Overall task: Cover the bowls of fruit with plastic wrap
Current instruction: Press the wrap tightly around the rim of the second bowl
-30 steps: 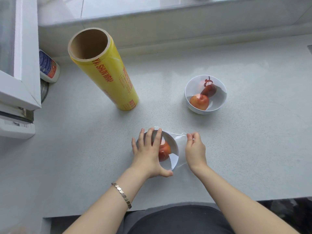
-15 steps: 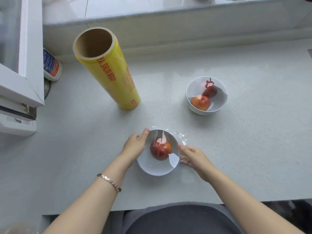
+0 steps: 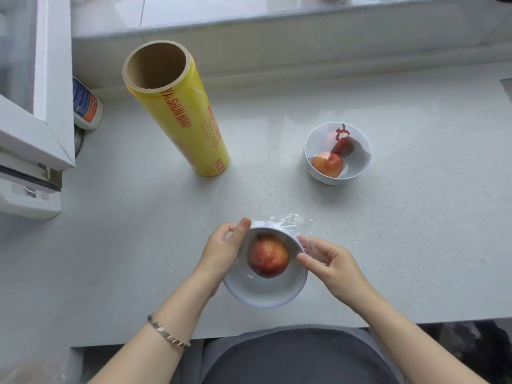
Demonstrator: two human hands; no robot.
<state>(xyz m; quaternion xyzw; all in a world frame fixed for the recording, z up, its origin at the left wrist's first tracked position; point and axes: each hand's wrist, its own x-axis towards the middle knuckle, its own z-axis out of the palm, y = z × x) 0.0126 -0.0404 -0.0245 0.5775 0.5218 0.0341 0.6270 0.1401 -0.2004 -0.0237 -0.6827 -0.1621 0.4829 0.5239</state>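
A white bowl [image 3: 263,291] with one red apple [image 3: 268,255] sits near the counter's front edge, tilted toward me, with clear plastic wrap [image 3: 288,219] stretched over its top and bunched at the far rim. My left hand [image 3: 221,250] grips the bowl's left side. My right hand [image 3: 329,261] presses the wrap against the right side. A second white bowl [image 3: 336,177] holding two red fruits stands farther right, and film seems to lie over it. The yellow plastic wrap roll [image 3: 180,112] stands upright at the back left.
A grey speckled counter [image 3: 415,217] runs to a raised window ledge [image 3: 277,31] at the back. A white window frame [image 3: 36,120] juts in from the left, with a small white bottle [image 3: 86,106] lying behind it. The counter's front edge lies just below the near bowl.
The bowl has tipped toward me and come closer. My left hand slid from on top of it to its left side; my right hand dropped from pinching the wrap's corner to pressing it on the right wall.
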